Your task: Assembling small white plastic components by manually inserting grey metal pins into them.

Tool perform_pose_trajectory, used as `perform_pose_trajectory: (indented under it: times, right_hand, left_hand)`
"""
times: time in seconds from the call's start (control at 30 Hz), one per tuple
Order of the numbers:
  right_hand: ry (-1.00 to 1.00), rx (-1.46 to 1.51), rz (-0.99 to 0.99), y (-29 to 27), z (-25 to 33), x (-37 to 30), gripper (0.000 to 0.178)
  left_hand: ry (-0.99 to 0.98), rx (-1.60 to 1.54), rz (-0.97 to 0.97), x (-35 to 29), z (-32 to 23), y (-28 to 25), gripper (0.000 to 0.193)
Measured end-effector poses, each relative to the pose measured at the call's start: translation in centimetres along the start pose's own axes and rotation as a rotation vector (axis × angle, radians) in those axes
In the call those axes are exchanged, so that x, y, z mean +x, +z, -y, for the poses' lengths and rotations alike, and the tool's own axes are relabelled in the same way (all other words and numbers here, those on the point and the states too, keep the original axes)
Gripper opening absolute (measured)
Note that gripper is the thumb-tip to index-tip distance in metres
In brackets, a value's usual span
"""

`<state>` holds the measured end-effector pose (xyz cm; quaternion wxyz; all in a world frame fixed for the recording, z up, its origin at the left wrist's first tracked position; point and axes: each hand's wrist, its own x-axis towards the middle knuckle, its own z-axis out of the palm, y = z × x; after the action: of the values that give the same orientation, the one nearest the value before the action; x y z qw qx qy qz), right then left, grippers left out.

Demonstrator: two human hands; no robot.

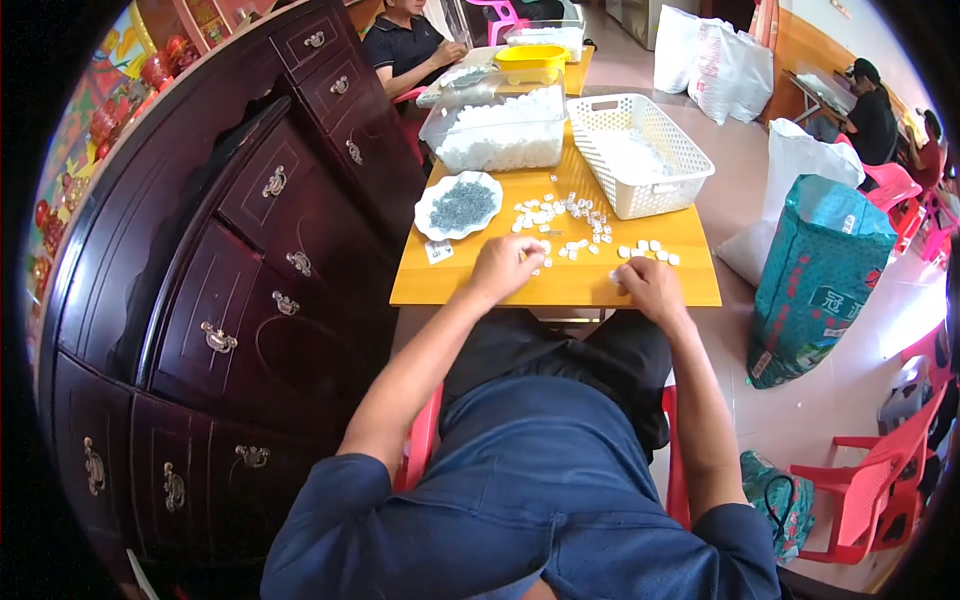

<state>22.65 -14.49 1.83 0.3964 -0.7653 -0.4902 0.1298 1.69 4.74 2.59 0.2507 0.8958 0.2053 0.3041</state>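
My left hand (503, 268) is closed in a pinch just above the table's near edge, beside small clear-and-white plastic pieces; what its fingers hold, if anything, is hidden. Closed too, my right hand (652, 288) has thumb and forefinger on a small white piece (614, 276). Beyond it lies a short row of white square pieces (648, 246). Between and past the hands, several loose white pieces (540, 213) and clear pieces with dark marks (593, 218) are scattered. A white scalloped dish (424, 216) at the left holds many small grey-blue parts (462, 206).
A clear bin (440, 140) of white pieces and a cream perforated basket (665, 196) stand on the table's far part. Dark drawers (250, 220) flank the left side. At right are a teal sack (815, 280) and red chairs (860, 490). Another person (405, 45) sits beyond.
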Motion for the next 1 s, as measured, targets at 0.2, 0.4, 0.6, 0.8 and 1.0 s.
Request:
perform_pose_trajectory:
  times: [0.2, 0.4, 0.6, 0.8, 1.0]
  right_hand:
    - [0.093, -0.284, -0.101, -0.3, -1.5, 0.0, 0.034]
    - [0.138, -0.413, -0.197, -1.3, -1.7, -0.2, 0.032]
    - [0.186, -0.43, -0.25, -2.2, -2.8, -0.1, 0.029]
    - [0.14, -0.483, -0.265, -0.5, -3.5, 0.9, 0.029]
    - [0.043, -0.351, -0.448, -1.1, -2.6, -0.1, 0.024]
  left_hand:
    - [0.01, 0.284, 0.078, 5.3, 2.8, 1.8, 0.016]
    - [0.048, 0.439, 0.132, 7.8, 3.1, 4.0, 0.012]
    - [-0.046, 0.424, 0.264, 9.5, 2.1, 5.9, 0.013]
    - [0.087, 0.662, 0.306, 9.3, 3.4, 5.2, 0.019]
    - [0.082, 0.474, 0.307, 8.7, 3.7, 5.4, 0.012]
